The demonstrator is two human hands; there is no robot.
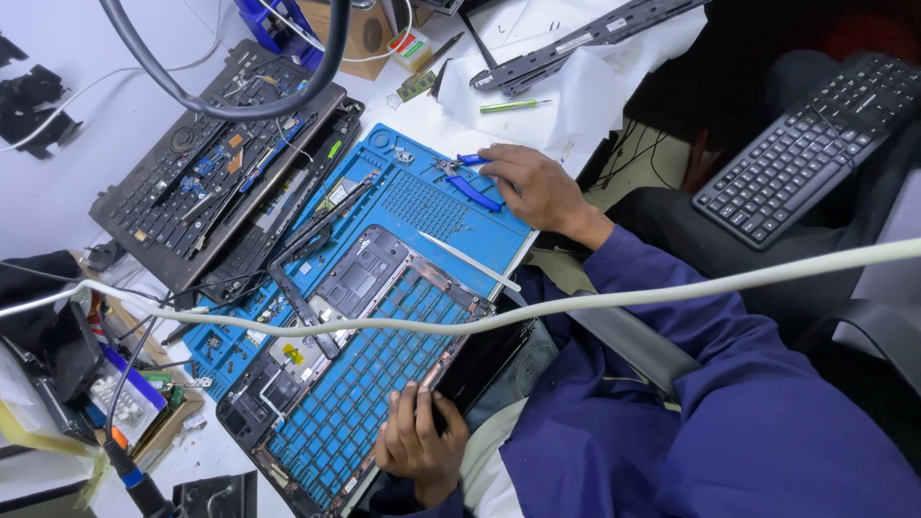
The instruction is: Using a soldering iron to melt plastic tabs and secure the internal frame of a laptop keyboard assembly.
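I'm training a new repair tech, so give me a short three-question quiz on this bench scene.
1. True or false: the right hand touches the blue-handled pliers.
2. What does the left hand grip? A) a black keyboard B) the near edge of the open laptop shell C) a green pen
3. Fill in: the flat white pry strip lies partly on the blue work ___.

Key: 1 true. 2 B. 3 mat.
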